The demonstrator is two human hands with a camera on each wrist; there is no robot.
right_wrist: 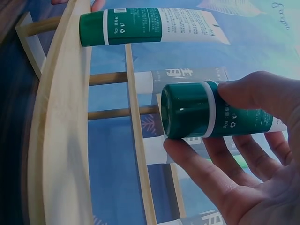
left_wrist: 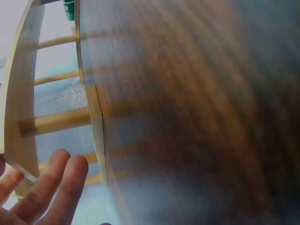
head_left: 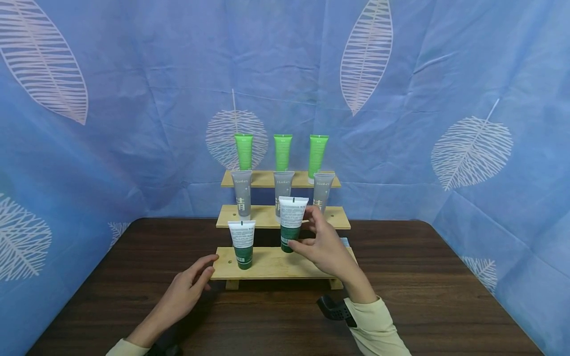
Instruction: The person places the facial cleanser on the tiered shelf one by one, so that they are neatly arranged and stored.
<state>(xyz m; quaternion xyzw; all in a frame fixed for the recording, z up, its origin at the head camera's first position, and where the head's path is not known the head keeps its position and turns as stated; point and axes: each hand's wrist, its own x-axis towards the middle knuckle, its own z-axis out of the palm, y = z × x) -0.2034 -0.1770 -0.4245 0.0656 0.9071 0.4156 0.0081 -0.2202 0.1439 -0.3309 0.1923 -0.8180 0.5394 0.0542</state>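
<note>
My right hand (head_left: 328,247) holds a white and green squeeze tube (head_left: 292,222) above the bottom shelf. In the right wrist view, thumb and fingers grip this tube's green lower part, its cap (right_wrist: 185,111) clear of the wood. A matching tube (head_left: 242,244) stands cap down on the left of the bottom shelf. My left hand (head_left: 180,296) is at the left end of that shelf (head_left: 276,264), fingertips at its edge and fingers loosely extended. The wooden three-tier display rack (left_wrist: 21,84) shows side-on in the left wrist view.
Three grey tubes, including the left one (head_left: 242,193), stand on the middle shelf, two partly hidden. Three bright green tubes, including the middle one (head_left: 282,152), stand on the top shelf. The rack sits on a dark wooden table (head_left: 423,291) before a blue leaf-print cloth (head_left: 294,59).
</note>
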